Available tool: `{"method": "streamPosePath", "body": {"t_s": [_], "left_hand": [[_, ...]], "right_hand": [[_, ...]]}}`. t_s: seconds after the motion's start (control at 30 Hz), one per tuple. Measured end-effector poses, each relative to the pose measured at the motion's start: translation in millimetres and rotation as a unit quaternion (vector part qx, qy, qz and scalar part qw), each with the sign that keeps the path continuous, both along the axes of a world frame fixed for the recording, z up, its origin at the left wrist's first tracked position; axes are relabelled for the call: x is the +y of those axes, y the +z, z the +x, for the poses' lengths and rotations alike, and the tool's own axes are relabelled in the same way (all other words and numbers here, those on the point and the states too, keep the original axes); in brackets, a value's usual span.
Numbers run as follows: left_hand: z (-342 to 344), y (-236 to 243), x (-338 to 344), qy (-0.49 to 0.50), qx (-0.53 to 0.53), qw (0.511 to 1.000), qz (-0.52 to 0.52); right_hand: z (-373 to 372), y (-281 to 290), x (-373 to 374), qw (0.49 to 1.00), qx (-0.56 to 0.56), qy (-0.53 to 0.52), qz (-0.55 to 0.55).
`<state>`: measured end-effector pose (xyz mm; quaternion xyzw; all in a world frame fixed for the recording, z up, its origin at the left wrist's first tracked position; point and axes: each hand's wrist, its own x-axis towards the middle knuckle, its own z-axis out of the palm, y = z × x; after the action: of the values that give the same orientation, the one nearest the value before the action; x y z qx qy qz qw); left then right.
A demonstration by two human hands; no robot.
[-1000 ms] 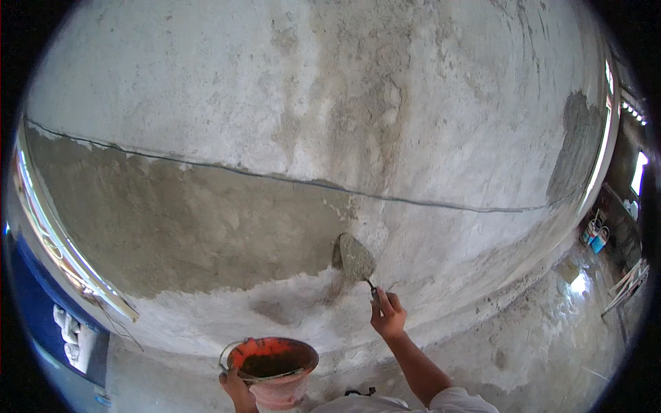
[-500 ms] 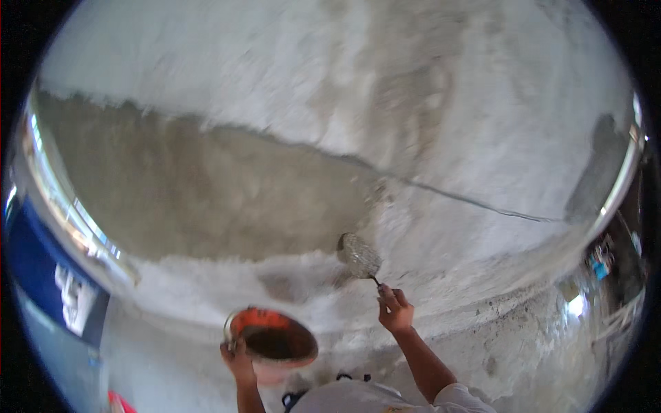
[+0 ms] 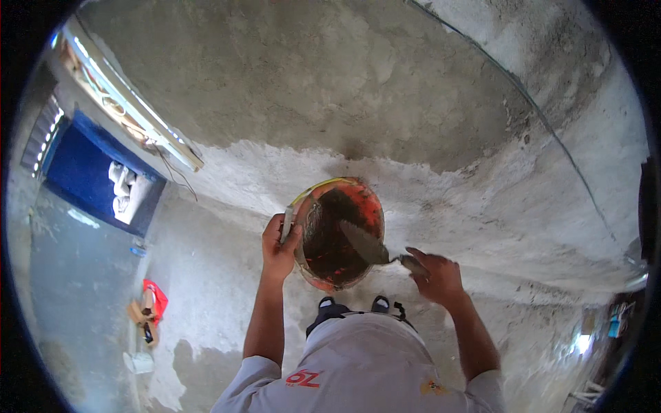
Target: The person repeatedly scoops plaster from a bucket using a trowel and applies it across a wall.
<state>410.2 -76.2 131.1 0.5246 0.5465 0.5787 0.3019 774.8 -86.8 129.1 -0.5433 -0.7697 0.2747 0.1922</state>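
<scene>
A round orange-red bucket [image 3: 372,206], smeared inside with grey mortar [image 3: 327,237], hangs in front of my body. My left hand [image 3: 281,249] grips its left rim, with the fingers closed over the edge and a pale grey strip under them. In my right hand [image 3: 435,275] is the handle of a trowel [image 3: 365,242]. The pointed blade lies inside the bucket over the mortar, its tip toward the upper left. Beyond the bucket rises a wall [image 3: 447,199] with a wide patch of darker, damp-looking plaster [image 3: 310,82].
A dark cable [image 3: 530,103] runs down the wall on the right. At the left are a blue-framed opening [image 3: 76,165] and a bright window ledge [image 3: 131,96]. Red and brown scraps [image 3: 150,306] and a pale container [image 3: 139,363] lie on the floor. My feet [image 3: 354,303] are below the bucket.
The trowel has left the wall and is now inside the bucket. The bucket has come up and right, in front of me. My view has tilted down and turned left.
</scene>
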Motion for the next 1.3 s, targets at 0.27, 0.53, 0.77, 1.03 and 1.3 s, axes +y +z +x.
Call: {"method": "streamPosePath", "body": {"t_s": [0.27, 0.53, 0.77, 1.03, 1.3], "left_hand": [[-27.9, 33.6, 19.1, -0.074, 0.094, 0.993, -0.007], [-58.9, 30.9, 48.5, -0.125, 0.079, 0.989, -0.027], [-73.1, 31.5, 62.7, -0.193, 0.164, 0.967, -0.009], [-88.5, 39.3, 52.1, -0.16, 0.185, 0.969, -0.012], [-114.5, 56.3, 23.7, 0.01, 0.138, 0.988, 0.071]], "right_hand": [[-101.5, -3.2, 66.3, 0.96, -0.227, 0.127, 0.105], [-153.7, -30.2, 87.0, 0.969, -0.157, 0.189, -0.03], [-166.4, -48.7, 83.0, 0.907, 0.153, 0.154, -0.361], [-207.7, -99.8, 53.6, 0.705, 0.495, 0.091, -0.5], [-170.4, -100.7, 39.6, 0.565, 0.627, 0.153, -0.513]]}}
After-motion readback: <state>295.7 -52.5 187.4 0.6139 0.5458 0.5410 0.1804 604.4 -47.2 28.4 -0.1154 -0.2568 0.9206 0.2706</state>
